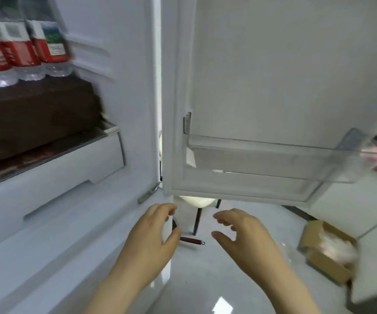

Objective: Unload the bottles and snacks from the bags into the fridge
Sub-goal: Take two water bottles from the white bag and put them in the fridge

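At the far left, water bottles [22, 48] with red-and-white labels stand upright in a row inside the fridge [135, 109], touching one another, on a dark brown shelf [36, 114]. They are blurred, so the label print cannot be read. Below that shelf sits a white drawer [58, 173], pushed in. To the right of the fridge's side wall, the door [273, 64] stands swung open, and a clear plastic door bin [273, 159] runs across its lower part. Nearer, low in the middle, both hands hover above the grey floor [205, 279], apart from each other. The left hand [153, 239] is by the fridge's lower front corner, its fingers loosely curled and holding nothing; a thin dark curve beside its thumb may be part of the fridge, though that is unclear. The right hand [246, 236] is just beside it, fingers and thumb spread and gently bent, also empty. Between and beyond the hands a small brown spring [192, 240] lies on the floor near a black chair leg [197, 220]. Further right, a cardboard box [314, 236] sits open on the floor.
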